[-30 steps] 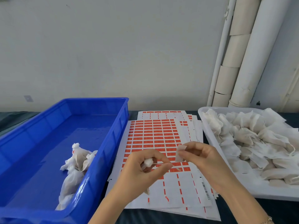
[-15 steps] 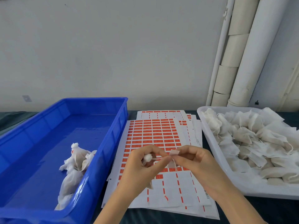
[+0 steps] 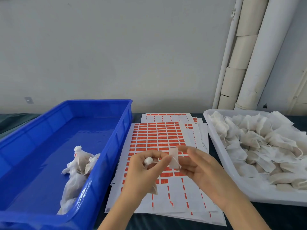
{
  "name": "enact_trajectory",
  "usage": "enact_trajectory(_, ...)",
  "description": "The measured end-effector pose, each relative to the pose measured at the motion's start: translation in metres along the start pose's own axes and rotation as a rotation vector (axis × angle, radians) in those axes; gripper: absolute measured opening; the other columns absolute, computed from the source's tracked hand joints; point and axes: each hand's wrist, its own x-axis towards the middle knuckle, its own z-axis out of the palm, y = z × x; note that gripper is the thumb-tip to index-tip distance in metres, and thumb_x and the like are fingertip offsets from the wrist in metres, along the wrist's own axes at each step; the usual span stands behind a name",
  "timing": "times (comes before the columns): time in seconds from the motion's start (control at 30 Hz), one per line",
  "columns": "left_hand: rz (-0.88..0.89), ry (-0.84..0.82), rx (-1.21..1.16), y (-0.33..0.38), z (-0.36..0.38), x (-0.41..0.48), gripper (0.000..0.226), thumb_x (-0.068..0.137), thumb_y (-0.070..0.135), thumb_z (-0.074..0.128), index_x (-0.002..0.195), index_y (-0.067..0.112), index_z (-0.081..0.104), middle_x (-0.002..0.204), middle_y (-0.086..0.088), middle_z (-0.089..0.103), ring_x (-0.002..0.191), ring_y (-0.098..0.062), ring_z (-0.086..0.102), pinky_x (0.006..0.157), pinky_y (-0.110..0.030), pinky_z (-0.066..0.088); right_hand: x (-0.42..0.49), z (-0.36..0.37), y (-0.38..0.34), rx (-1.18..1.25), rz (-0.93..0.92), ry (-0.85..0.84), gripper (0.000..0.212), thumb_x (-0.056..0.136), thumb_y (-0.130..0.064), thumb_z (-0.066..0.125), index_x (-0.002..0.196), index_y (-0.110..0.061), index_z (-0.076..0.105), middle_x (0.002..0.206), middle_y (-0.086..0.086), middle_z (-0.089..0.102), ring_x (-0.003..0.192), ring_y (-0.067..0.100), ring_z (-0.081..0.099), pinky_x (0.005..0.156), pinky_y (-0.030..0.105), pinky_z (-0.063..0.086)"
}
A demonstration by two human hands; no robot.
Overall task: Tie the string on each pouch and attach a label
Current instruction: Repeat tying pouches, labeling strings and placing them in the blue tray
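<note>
My left hand is curled round the pouch, holding it above the sheets. Its gathered top shows above my thumb and its lower end hangs below my palm. The string runs from that top to the label, which stands on edge between both hands. My left forefinger touches its near edge.

My right hand, closed on the label half a second ago, now has straighter, spread fingers at the label's far side. I cannot tell whether they still pinch it.

The finished pouches in the bin are unchanged, as is the pile in the tray.
</note>
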Motion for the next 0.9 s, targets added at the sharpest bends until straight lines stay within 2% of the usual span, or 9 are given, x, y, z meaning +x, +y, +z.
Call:
enact_trajectory(0.1, -0.089, 0.058, -0.091, 0.002, -0.002, 0.001, 0.006, 0.071, 0.031, 0.079, 0.070, 0.032, 0.073, 0.071, 0.011, 0.071, 0.067, -0.002, 0.066, 0.059, -0.020, 0.048, -0.005, 0.003, 0.006, -0.120, -0.150, 0.219, 0.045, 0.066, -0.052, 0.066, 0.100, -0.022, 0.063, 0.096, -0.008, 0.074, 0.090, 0.013, 0.071, 0.075, 0.024, 0.054)
enact_trajectory(0.17, -0.090, 0.073, -0.097, 0.002, -0.002, 0.001, 0.007, 0.072, 0.031, 0.079, 0.070, 0.034, 0.073, 0.068, 0.011, 0.070, 0.062, -0.001, 0.064, 0.057, -0.018, 0.047, -0.009, 0.007, 0.012, -0.269, -0.275, 0.344, 0.033, 0.067, -0.048, 0.073, 0.089, -0.026, 0.065, 0.090, -0.017, 0.072, 0.089, 0.006, 0.068, 0.075, 0.020, 0.052)
enact_trajectory(0.23, -0.084, 0.080, -0.090, 0.001, -0.002, 0.001, 0.007, 0.072, 0.030, 0.079, 0.069, 0.032, 0.074, 0.065, 0.011, 0.069, 0.058, -0.001, 0.062, 0.054, -0.016, 0.045, -0.013, 0.014, 0.019, -0.433, -0.368, 0.380, 0.031, 0.066, -0.052, 0.077, 0.086, -0.031, 0.067, 0.089, -0.025, 0.069, 0.091, 0.001, 0.065, 0.075, 0.016, 0.047)
enact_trajectory(0.3, -0.089, 0.070, -0.091, 0.001, -0.001, 0.000, 0.007, 0.072, 0.030, 0.079, 0.067, 0.031, 0.074, 0.061, 0.012, 0.066, 0.055, 0.000, 0.060, 0.052, -0.015, 0.044, -0.014, 0.019, 0.023, -0.505, -0.414, 0.412, 0.033, 0.062, -0.058, 0.072, 0.087, -0.037, 0.068, 0.089, -0.031, 0.067, 0.093, -0.004, 0.062, 0.075, 0.014, 0.043)
enact_trajectory(0.37, -0.096, 0.061, -0.083, 0.000, 0.000, 0.000, 0.007, 0.072, 0.030, 0.080, 0.067, 0.030, 0.074, 0.060, 0.013, 0.065, 0.054, 0.001, 0.060, 0.054, -0.016, 0.044, -0.013, 0.020, 0.025, -0.516, -0.438, 0.429, 0.025, 0.064, -0.058, 0.073, 0.083, -0.042, 0.067, 0.088, -0.034, 0.066, 0.093, -0.007, 0.061, 0.076, 0.015, 0.043)
enact_trajectory(0.47, -0.091, 0.061, -0.064, 0.000, -0.001, 0.000, 0.008, 0.071, 0.032, 0.080, 0.069, 0.026, 0.074, 0.061, 0.012, 0.066, 0.058, 0.001, 0.061, 0.055, -0.016, 0.044, -0.012, 0.019, 0.026, -0.550, -0.466, 0.437, 0.012, 0.066, -0.047, 0.070, 0.077, -0.044, 0.065, 0.088, -0.038, 0.065, 0.093, -0.009, 0.061, 0.075, 0.014, 0.042)
enact_trajectory(0.6, -0.080, 0.045, -0.064, 0.001, -0.002, -0.001, 0.012, 0.070, 0.034, 0.078, 0.072, 0.023, 0.074, 0.059, 0.013, 0.064, 0.054, 0.001, 0.059, 0.053, -0.013, 0.043, -0.011, 0.014, 0.025, -0.529, -0.474, 0.401, 0.006, 0.070, -0.042, 0.068, 0.077, -0.044, 0.067, 0.086, -0.032, 0.068, 0.092, -0.005, 0.062, 0.070, 0.006, 0.043)
enact_trajectory(0.73, -0.073, 0.009, -0.057, 0.005, -0.004, -0.004, 0.024, 0.061, 0.044, 0.075, 0.073, 0.024, 0.074, 0.059, 0.014, 0.065, 0.053, 0.000, 0.060, 0.054, -0.015, 0.043, -0.004, 0.007, 0.022, -0.417, -0.392, 0.350, 0.012, 0.071, -0.043, 0.066, 0.077, -0.033, 0.069, 0.081, -0.022, 0.071, 0.086, 0.001, 0.065, 0.071, 0.013, 0.046)
enact_trajectory(0.9, -0.092, -0.021, -0.041, 0.008, -0.004, -0.005, 0.018, 0.067, 0.039, 0.076, 0.076, 0.023, 0.074, 0.055, 0.016, 0.063, 0.051, 0.001, 0.059, 0.056, -0.017, 0.043, 0.004, 0.001, 0.019, -0.459, -0.327, 0.290, 0.005, 0.080, -0.028, 0.071, 0.083, -0.033, 0.069, 0.084, -0.026, 0.070, 0.087, -0.003, 0.065, 0.068, 0.010, 0.048)
